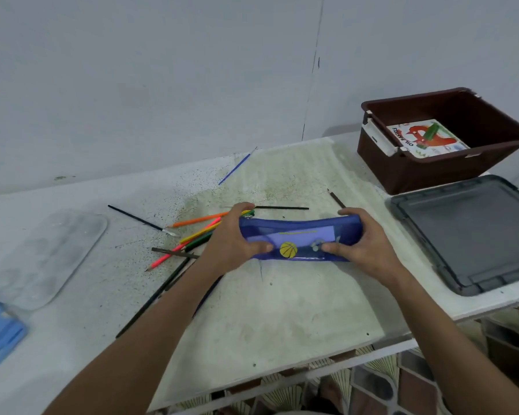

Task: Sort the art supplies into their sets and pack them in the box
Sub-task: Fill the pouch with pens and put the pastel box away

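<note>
Both hands hold a blue pencil pouch (298, 239) just above the table (282, 310), one at each end, seemingly to keep it level and taut so that its mouth can be worked. The left hand (231, 238) curls round the pouch's left end, thumb pressed on its front; the right hand (363, 242) grips the right end likewise. Left of the pouch lie loose coloured pencils (197, 235) and thin dark brushes (141, 218), not yet gathered, close enough to be fed in. A blue brush (234, 169) lies beyond the pouch. To the far right of the pouch stands the brown box (444, 139), already holding an oil pastel set (426, 139); its grey lid (468, 232) rests flat beside it, leaving the box open for packing.
</note>
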`<action>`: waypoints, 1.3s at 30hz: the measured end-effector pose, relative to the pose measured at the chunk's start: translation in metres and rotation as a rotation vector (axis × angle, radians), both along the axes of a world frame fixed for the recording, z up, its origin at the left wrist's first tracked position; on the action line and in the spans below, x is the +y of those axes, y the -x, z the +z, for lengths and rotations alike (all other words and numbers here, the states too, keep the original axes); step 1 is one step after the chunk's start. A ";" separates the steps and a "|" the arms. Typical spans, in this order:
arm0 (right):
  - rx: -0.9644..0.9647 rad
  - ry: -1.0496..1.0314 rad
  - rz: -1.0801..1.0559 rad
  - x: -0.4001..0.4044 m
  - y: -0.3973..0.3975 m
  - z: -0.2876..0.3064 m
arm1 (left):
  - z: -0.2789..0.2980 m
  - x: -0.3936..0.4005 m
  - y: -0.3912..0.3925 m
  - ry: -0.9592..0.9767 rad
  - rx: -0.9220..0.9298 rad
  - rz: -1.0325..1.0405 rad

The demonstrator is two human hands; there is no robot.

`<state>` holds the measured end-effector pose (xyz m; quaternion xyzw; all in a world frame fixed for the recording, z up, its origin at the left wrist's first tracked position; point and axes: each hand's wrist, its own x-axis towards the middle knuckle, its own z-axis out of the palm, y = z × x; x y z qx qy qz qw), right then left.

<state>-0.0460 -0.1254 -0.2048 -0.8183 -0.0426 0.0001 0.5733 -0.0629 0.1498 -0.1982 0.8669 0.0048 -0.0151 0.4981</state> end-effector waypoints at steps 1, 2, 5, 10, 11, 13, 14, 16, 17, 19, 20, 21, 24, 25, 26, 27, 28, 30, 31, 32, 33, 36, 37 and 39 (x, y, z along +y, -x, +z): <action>0.008 -0.093 0.006 -0.003 -0.001 0.005 | 0.008 -0.003 -0.004 0.159 0.021 0.031; 0.040 -0.233 0.008 -0.006 -0.003 0.014 | 0.019 -0.009 -0.006 0.395 0.068 0.061; 0.213 -0.450 0.012 -0.020 -0.017 0.041 | 0.047 -0.031 -0.019 0.720 0.260 0.021; 0.199 -0.360 0.110 -0.069 -0.039 0.089 | 0.083 -0.082 -0.042 0.571 0.186 -0.113; 0.138 -0.337 0.106 -0.081 -0.045 0.098 | 0.090 -0.093 -0.048 0.551 0.113 -0.096; 0.020 -0.284 0.069 -0.105 -0.064 0.115 | 0.106 -0.118 -0.066 0.530 0.005 -0.075; -0.014 -0.270 0.058 -0.118 -0.076 0.122 | 0.113 -0.131 -0.075 0.541 -0.017 -0.072; -0.036 -0.269 0.067 -0.144 -0.102 0.134 | 0.128 -0.156 -0.095 0.574 0.006 -0.079; -0.035 -0.269 0.083 -0.156 -0.116 0.140 | 0.136 -0.168 -0.104 0.588 0.032 -0.087; 0.002 -0.269 0.112 -0.178 -0.142 0.149 | 0.148 -0.189 -0.124 0.583 0.062 -0.110; 0.035 -0.279 0.121 -0.188 -0.155 0.152 | 0.152 -0.198 -0.134 0.566 0.053 -0.117; 0.066 -0.286 0.137 -0.198 -0.167 0.153 | 0.155 -0.204 -0.144 0.557 0.034 -0.115; 0.138 -0.163 0.195 -0.231 -0.196 0.148 | 0.154 -0.215 -0.168 0.586 0.018 -0.071; 0.143 -0.072 0.206 -0.243 -0.205 0.144 | 0.152 -0.217 -0.174 0.596 0.021 -0.056; 0.141 0.030 0.217 -0.253 -0.214 0.141 | 0.148 -0.218 -0.179 0.606 0.026 -0.045; 0.149 0.141 0.229 -0.262 -0.222 0.136 | 0.143 -0.219 -0.183 0.613 0.034 -0.034; 0.173 0.264 0.251 -0.267 -0.229 0.131 | 0.138 -0.220 -0.186 0.616 0.044 -0.019; 0.220 0.550 0.328 -0.271 -0.242 0.120 | 0.128 -0.221 -0.190 0.607 0.055 0.017; 0.237 0.658 0.363 -0.271 -0.248 0.115 | 0.124 -0.221 -0.192 0.597 0.057 0.031; 0.242 0.727 0.383 -0.269 -0.254 0.111 | 0.121 -0.221 -0.194 0.589 0.060 0.036; 0.239 0.769 0.388 -0.268 -0.259 0.107 | 0.119 -0.221 -0.195 0.587 0.062 0.037; 0.210 0.842 0.373 -0.271 -0.271 0.099 | 0.116 -0.220 -0.199 0.592 0.071 0.048; 0.215 0.847 0.374 -0.274 -0.275 0.096 | 0.116 -0.220 -0.201 0.590 0.071 0.053; 0.235 0.858 0.394 -0.279 -0.280 0.089 | 0.117 -0.222 -0.203 0.587 0.071 0.062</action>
